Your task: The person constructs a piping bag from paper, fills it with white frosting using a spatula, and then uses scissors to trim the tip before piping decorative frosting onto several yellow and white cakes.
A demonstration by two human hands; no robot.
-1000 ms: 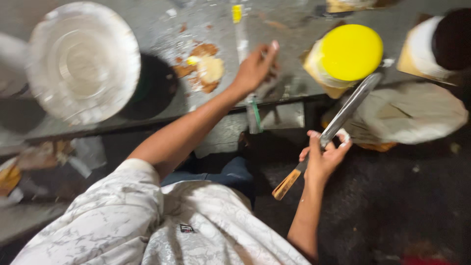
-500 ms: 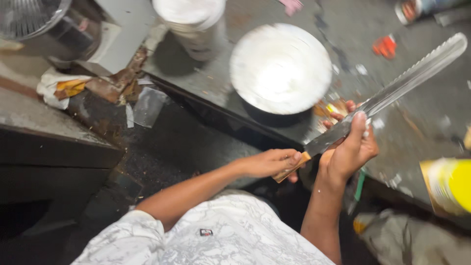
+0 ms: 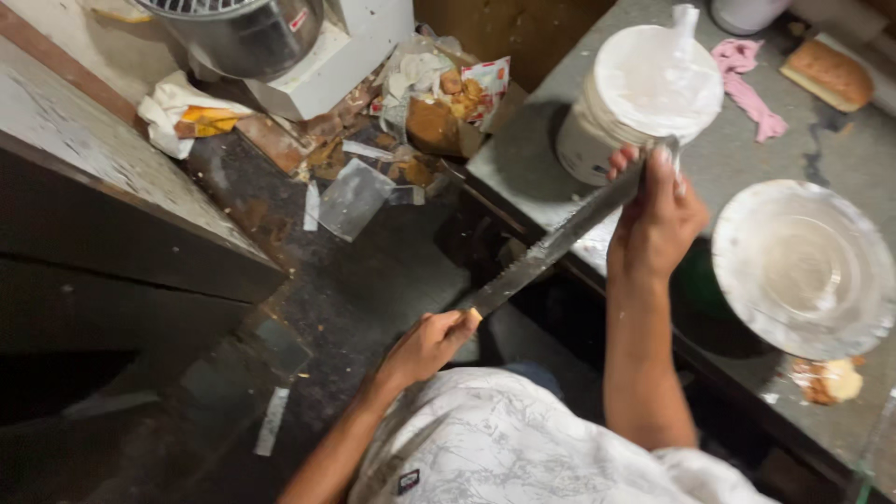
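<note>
Inspector: Two hands on one long knife. Left hand has its fingers wrapped shut round the wooden handle; right hand pinches the far end of the bare blade, fingers curled over it.

Second: Where is the blade?

Inspector: Slanting across the gap off the tabletop's near left edge, its tip just beside the white lidded tub.

Second: Hazards?

Inspector: In my judgement, any slide of the blade through the right grip would cut those fingers. A jolt could knock the tub, or the foil plate near the front edge, to the littered floor.
</note>
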